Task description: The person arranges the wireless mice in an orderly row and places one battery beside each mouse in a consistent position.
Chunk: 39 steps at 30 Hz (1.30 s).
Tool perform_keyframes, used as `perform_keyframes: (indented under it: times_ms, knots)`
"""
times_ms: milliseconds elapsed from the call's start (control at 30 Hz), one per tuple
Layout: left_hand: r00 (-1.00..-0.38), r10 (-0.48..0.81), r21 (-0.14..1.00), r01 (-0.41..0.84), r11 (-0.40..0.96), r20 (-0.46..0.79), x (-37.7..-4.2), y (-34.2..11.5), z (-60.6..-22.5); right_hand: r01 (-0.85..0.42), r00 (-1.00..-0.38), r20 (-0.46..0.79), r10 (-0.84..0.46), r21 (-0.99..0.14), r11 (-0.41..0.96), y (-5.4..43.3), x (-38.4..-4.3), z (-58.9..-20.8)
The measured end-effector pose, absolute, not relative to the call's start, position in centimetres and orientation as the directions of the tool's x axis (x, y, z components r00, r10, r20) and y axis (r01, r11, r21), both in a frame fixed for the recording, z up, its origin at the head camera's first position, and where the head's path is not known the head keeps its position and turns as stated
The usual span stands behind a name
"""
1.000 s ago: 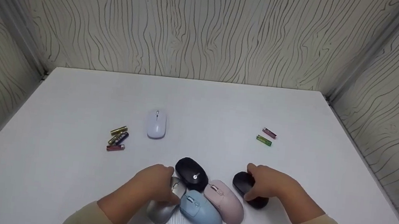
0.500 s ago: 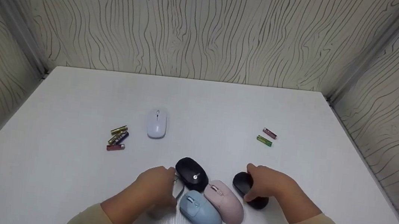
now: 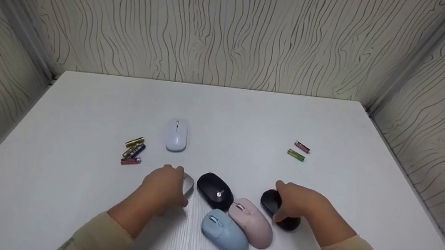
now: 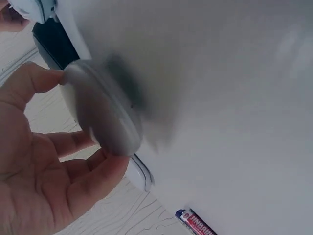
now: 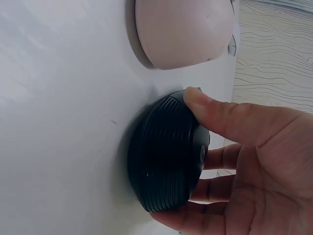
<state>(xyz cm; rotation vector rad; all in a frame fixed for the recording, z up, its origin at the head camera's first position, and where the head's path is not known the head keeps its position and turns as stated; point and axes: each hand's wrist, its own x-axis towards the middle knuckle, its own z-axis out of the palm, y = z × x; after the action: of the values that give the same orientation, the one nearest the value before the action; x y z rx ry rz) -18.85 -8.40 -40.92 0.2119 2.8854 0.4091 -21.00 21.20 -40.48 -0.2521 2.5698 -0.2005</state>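
Observation:
My left hand (image 3: 163,187) grips a silver computer mouse (image 3: 187,184) by its sides, thumb on one side and fingertips on the other. In the left wrist view this mouse (image 4: 105,110) is tilted on edge, with its shadow on the table beside it. My right hand (image 3: 301,203) holds a black mouse (image 3: 270,202) on the tabletop; the right wrist view shows thumb and fingers around its ribbed sides (image 5: 164,156). Between the hands lie another black mouse (image 3: 215,191), a pink mouse (image 3: 253,224) and a light blue mouse (image 3: 226,236), bunched together.
Farther back on the white table (image 3: 241,110) sits a white mouse (image 3: 176,136). Several batteries (image 3: 131,160) are clustered left of it. A red battery (image 3: 302,147) and a green battery (image 3: 295,155) lie at the right. Wood-patterned panels (image 3: 225,29) enclose the table.
My left hand has taken the silver mouse away from the bunch, up and to the left in the head view. My right hand stays on its black mouse.

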Motion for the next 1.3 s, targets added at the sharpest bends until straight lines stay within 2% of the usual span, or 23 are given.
perform_keyframes:
  times_ms: [367, 600, 900, 1300]
  knots:
    - [-0.988, 0.107, 0.26, 0.076, 0.963, -0.109, -22.5, -6.6, -39.5, -0.166, -0.835, -0.502, -0.223, -0.156, 0.974, 21.0, -20.8, -40.4]
    - [-0.995, 0.034, 0.315, 0.003, 0.949, -0.094, -25.8, -4.9, -39.2, -0.156, -0.846, -0.488, -0.214, -0.156, 0.975, 21.2, -20.8, -40.5]
    - [-0.971, -0.079, 0.407, -0.168, 0.898, -0.227, -29.1, -3.2, -39.5, -0.138, -0.843, -0.498, -0.203, -0.164, 0.977, 20.8, -20.6, -40.5]
    - [-0.957, -0.15, 0.337, -0.231, 0.913, -0.249, -32.1, -0.1, -39.6, -0.131, -0.847, -0.493, -0.198, -0.168, 0.977, 20.7, -20.4, -40.4]
